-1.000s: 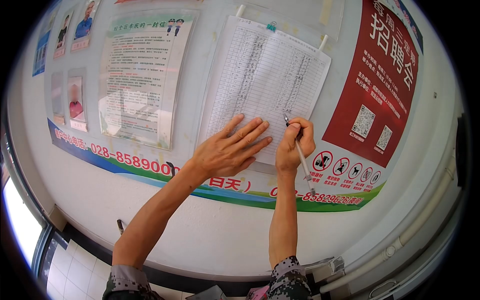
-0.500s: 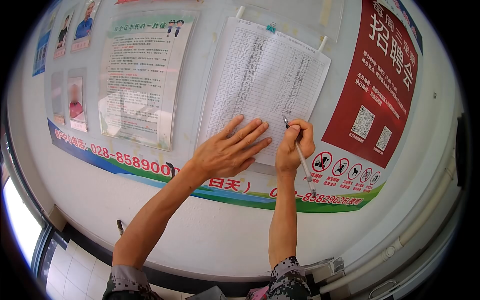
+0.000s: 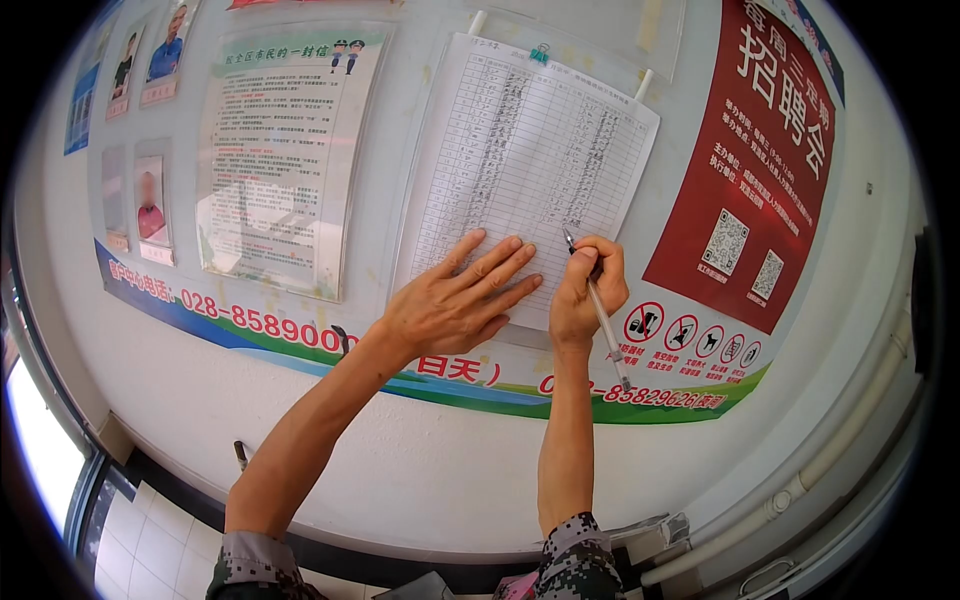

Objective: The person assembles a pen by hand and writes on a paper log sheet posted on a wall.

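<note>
A ruled form sheet [image 3: 545, 190] with handwritten columns hangs on the wall board, a teal binder clip [image 3: 540, 54] at its top edge. My left hand [image 3: 455, 300] lies flat over the sheet's lower left part, fingers spread. Gripped in my right hand [image 3: 588, 295] is a clear-barrelled pen [image 3: 608, 330]. Its tip meets the sheet, or nearly so, below the right-hand column of writing. The pen's back end points down over the board's printed phone number. Both sleeves show a camouflage pattern.
Left of the sheet a printed letter [image 3: 285, 160] sits in a clear holder, with small portrait photos beyond it. A red poster [image 3: 745, 170] is at the right. A pipe [image 3: 800, 485] runs along the lower right; floor tiles [image 3: 150, 540] show at lower left.
Almost nothing differs. The pen tip and my right hand have shifted very slightly up and left; my left hand stays put.
</note>
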Available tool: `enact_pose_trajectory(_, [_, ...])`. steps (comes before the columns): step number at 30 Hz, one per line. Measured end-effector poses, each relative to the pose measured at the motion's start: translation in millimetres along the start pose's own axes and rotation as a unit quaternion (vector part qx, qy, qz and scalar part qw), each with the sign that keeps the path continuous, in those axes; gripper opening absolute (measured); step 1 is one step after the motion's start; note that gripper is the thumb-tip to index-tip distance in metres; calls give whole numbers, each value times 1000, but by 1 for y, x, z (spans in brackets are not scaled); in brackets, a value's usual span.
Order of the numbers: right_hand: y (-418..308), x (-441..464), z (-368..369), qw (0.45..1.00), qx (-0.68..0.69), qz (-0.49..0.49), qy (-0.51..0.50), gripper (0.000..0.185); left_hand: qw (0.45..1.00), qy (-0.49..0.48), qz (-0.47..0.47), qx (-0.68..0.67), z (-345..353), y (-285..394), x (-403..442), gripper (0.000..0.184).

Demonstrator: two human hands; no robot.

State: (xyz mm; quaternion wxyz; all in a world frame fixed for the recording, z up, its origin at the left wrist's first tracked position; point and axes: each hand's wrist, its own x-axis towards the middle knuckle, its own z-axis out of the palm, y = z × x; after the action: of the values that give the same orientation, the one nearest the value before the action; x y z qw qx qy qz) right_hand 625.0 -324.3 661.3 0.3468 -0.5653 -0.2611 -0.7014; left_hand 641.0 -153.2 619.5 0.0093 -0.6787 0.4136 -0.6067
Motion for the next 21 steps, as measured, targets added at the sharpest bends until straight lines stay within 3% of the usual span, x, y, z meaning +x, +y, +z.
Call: enact_pose_trajectory(21, [-6,1,-1,1000,-13,5,4,12,1000,7,0,-1,1,0,-1,60])
